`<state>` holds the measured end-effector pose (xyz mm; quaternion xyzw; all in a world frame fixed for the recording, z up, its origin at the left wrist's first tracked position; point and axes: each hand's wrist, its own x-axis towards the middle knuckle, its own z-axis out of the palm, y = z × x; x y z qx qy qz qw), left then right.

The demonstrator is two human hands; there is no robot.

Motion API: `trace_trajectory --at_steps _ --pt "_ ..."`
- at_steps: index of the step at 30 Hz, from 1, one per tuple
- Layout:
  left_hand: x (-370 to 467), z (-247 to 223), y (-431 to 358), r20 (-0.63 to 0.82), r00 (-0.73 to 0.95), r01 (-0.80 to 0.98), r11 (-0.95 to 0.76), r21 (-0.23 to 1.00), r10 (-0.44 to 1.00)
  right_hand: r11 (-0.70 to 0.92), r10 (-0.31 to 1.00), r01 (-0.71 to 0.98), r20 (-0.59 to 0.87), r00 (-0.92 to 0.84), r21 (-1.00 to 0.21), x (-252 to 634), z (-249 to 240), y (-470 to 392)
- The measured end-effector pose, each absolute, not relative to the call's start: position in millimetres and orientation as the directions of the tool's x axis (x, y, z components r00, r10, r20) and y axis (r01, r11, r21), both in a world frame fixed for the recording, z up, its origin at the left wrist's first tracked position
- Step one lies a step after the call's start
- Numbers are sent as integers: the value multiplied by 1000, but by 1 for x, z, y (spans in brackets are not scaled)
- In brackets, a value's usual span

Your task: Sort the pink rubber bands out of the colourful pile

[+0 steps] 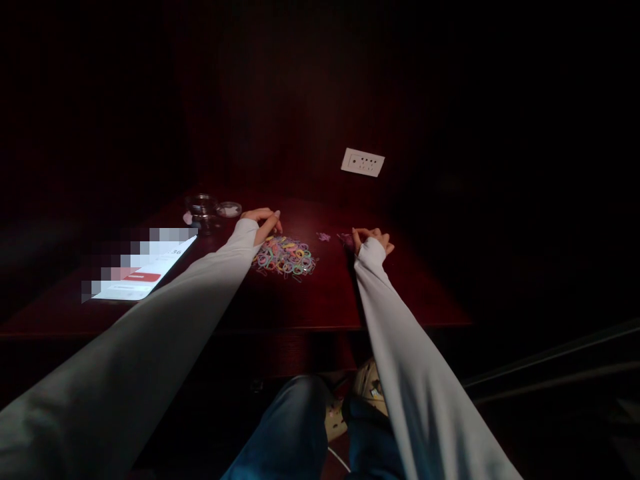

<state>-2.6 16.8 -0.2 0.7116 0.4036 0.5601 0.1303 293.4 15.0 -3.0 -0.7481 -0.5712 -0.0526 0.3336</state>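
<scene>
A pile of small colourful rings (287, 257) lies on the dark red table (320, 307). My left hand (264, 220) is at the pile's upper left edge, fingers bent down; its fingertips are partly hidden, so what they hold, if anything, cannot be made out. Over to the right, my right hand (373, 239) rests on the table with thumb and fingers drawn together, beside a few dark pinkish pieces (345, 238). Between the hands sits a little pink-purple cluster (323, 237), touched by neither.
A clear glass jar (201, 205) and a round lid (229, 210) stand at the back left. A lit phone or tablet (145, 267) lies at the left. A white socket panel (363, 162) is on the wall behind. The table's front edge runs below the pile.
</scene>
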Motion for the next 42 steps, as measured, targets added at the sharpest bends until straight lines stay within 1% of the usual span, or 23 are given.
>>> trace_trajectory --at_steps 2,5,9,12,14,16,18,23,25,27,29,32,34,35,38,42 --pt "-6 -1 19 685 75 435 -642 631 725 -29 840 942 503 204 -334 286 -2 14" --pt "-8 -2 23 672 97 438 -637 634 735 55 852 972 518 73 -227 277 -3 13" --pt "-7 -2 23 672 97 437 -639 634 734 166 853 976 516 -72 -139 271 -7 15" --pt "-6 -1 22 674 96 441 -638 631 733 247 847 963 507 -161 -107 267 -8 18" --pt "-6 0 21 670 99 444 -635 632 736 272 843 955 507 -178 -117 264 -8 19" --pt "-6 0 21 668 97 446 -632 634 738 271 840 951 520 -157 -150 262 -7 17" --pt "-6 0 21 671 83 445 -630 637 737 255 834 946 540 -111 -199 262 -6 13" --pt "-7 -1 19 694 -2 416 -631 655 720 171 800 915 593 88 -366 269 -3 -1" --pt "-6 -2 19 681 -65 405 -605 686 729 149 793 902 594 136 -405 271 -3 -4" --pt "-4 -3 19 669 -99 392 -589 707 736 161 795 893 591 135 -420 271 -2 -4" --pt "-2 -4 18 655 -51 364 -597 715 754 248 805 873 590 56 -420 269 -1 -6" --pt "0 -5 13 595 183 349 -617 705 783 492 812 769 536 -234 -410 262 0 -11" --pt "0 -5 8 546 344 408 -645 646 764 620 769 670 485 -417 -408 255 1 -16" --pt "-1 -5 6 529 395 450 -660 602 751 662 742 628 474 -474 -408 253 1 -19" --pt "-3 -3 0 505 463 543 -684 488 728 715 697 562 487 -527 -415 246 0 -24" --pt "-4 -2 -1 494 498 579 -697 423 713 684 728 559 483 -486 -469 245 -3 -22"
